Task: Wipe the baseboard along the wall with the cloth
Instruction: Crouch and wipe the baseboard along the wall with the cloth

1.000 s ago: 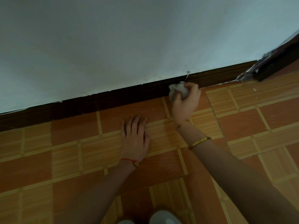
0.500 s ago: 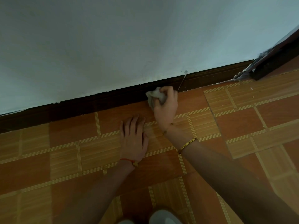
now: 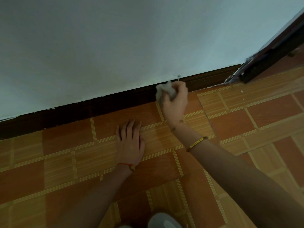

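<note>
two hands were down by the dark wooden baseboard (image 3: pixel 115 104). my right hand (image 3: pixel 175 102) had its fingers curled tight round the crumpled white cloth (image 3: pixel 162 91), which was pressed against the face of the baseboard, just below the pale wall (image 3: pixel 115 43). my left hand (image 3: pixel 130 142) lay flat with fingers straight on the orange tiled floor (image 3: pixel 65 155), near the baseboard and just left of the cloth, holding nothing. a dark door frame (image 3: pixel 269 58) met the baseboard's right end.
</note>
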